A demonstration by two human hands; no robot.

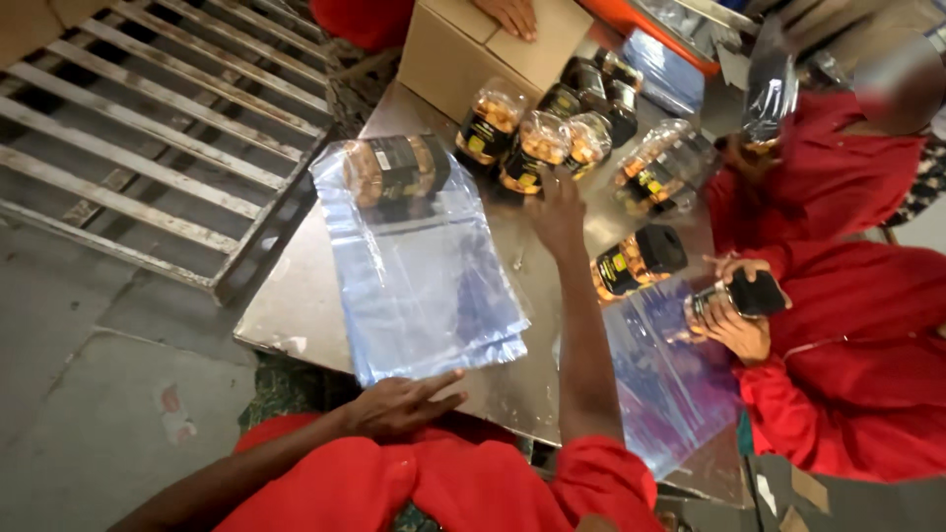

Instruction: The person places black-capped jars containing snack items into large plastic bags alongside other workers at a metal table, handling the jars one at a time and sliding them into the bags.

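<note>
My left hand [402,402] rests flat at the near edge of a stack of clear plastic bags [424,276] on a metal table [296,305]. Its fingers are spread and hold nothing. My right hand [557,212] reaches far across the table toward a cluster of clear jars with black lids and snacks inside [537,143]. The fingers are near the jars but grip none. One jar [394,172] lies inside the far end of the top bag.
A co-worker in red at the right holds a jar [734,300] in both hands. Another jar [641,258] lies on its side nearby. A cardboard box [493,54] stands at the far edge with someone's hand on it. A metal pallet [148,128] lies at the left.
</note>
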